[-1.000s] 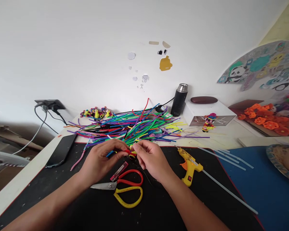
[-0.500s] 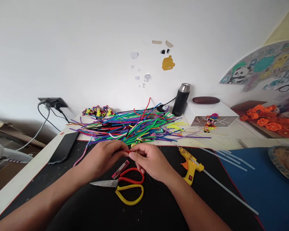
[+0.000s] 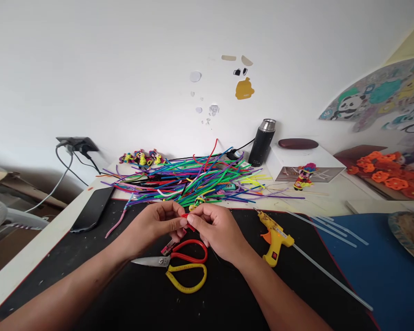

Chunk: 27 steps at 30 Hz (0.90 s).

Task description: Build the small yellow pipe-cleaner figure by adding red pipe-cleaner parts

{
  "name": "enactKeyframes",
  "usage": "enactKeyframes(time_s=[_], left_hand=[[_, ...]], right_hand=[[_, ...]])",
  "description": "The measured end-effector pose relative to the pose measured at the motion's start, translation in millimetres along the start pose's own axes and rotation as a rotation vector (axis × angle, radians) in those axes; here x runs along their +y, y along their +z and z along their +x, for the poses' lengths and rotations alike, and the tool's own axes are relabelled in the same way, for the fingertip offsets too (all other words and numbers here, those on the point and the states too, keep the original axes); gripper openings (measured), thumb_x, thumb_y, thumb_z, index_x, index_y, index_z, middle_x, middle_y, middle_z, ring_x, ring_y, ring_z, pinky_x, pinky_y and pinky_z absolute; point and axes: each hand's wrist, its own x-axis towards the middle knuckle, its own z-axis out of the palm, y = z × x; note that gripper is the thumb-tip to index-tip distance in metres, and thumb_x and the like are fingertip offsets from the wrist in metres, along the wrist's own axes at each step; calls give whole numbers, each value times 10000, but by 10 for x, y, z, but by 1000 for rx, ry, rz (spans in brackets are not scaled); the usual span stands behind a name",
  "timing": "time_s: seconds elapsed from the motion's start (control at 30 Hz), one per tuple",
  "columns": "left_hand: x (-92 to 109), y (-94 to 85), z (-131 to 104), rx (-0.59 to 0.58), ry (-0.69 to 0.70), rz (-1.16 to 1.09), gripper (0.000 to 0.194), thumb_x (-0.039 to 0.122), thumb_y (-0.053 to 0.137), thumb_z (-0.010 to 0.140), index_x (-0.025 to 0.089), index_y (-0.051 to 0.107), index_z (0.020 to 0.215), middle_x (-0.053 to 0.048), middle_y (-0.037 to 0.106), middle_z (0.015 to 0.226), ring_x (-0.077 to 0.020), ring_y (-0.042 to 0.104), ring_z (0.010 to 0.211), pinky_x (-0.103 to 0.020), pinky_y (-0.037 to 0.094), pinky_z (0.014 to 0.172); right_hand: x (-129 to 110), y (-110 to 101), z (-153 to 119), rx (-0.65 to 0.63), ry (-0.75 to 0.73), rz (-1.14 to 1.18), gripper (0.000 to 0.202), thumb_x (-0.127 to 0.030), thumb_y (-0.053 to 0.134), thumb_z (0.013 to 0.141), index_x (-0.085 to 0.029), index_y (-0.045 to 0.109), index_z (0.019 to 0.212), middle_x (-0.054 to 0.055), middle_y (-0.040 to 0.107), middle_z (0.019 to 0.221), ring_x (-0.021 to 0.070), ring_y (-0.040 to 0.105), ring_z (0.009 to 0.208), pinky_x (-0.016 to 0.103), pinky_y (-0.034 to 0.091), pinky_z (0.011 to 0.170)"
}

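Observation:
My left hand [image 3: 158,227] and my right hand [image 3: 219,230] meet over the black mat [image 3: 131,294]. Their fingertips pinch a small bent red pipe cleaner [image 3: 190,222] between them, mostly covered by the fingers. Just below lie scissors [image 3: 164,261] with one red and one yellow handle, blades pointing left. A small pink-and-black packet [image 3: 167,249] is partly behind my left fingers. Beyond the hands, a little yellow-and-green figure [image 3: 199,201] stands at the near edge of a heap of coloured pipe cleaners [image 3: 179,179].
To the right lies a yellow glue gun [image 3: 276,239] with a long glue stick; more clear sticks [image 3: 334,230] lie beyond. A phone [image 3: 92,209] rests at left. At the back stand a black flask [image 3: 262,142], a white box [image 3: 307,156] and several small figures [image 3: 143,158].
My fingers have shifted slightly around the red pipe cleaner, and more of it shows. My left thumb has straightened towards the right hand. The whole view has moved a little.

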Motion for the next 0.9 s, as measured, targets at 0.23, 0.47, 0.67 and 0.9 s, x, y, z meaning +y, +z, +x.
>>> enactKeyframes(time_s=[0.23, 0.47, 0.67, 0.9], left_hand=[[-67, 143, -38, 22, -110, -161, 444, 531, 910, 729, 135, 720, 789, -42, 719, 698, -106, 620, 529, -198, 462, 469], [-136, 214, -49, 97, -81, -52, 525, 614, 883, 719, 174, 634, 861, 9, 679, 622, -118, 605, 493, -181, 364, 414], [-100, 221, -67, 29, -42, 101, 556, 698, 757, 810, 145, 700, 809, -39, 705, 709, -141, 635, 585, -248, 499, 562], [-10, 261, -137, 38, -69, 167, 579, 724, 724, 801, 153, 668, 726, -22, 664, 654, -131, 579, 545, -239, 445, 532]], right_hand=[[24, 32, -18, 94, -60, -84, 238, -400, 650, 947, -180, 694, 866, -4, 660, 666, 101, 481, 501, 233, 342, 492], [57, 30, 2, 114, -65, -46, 249, -409, 661, 939, -175, 697, 862, -49, 547, 587, 82, 415, 447, 228, 299, 458], [35, 36, 2, 75, -43, 89, 227, -400, 679, 905, -189, 659, 825, -52, 567, 559, 78, 408, 412, 222, 308, 437], [57, 47, 10, 114, -74, -36, 218, -377, 648, 924, -183, 667, 828, -45, 563, 567, 95, 426, 456, 235, 316, 471]])
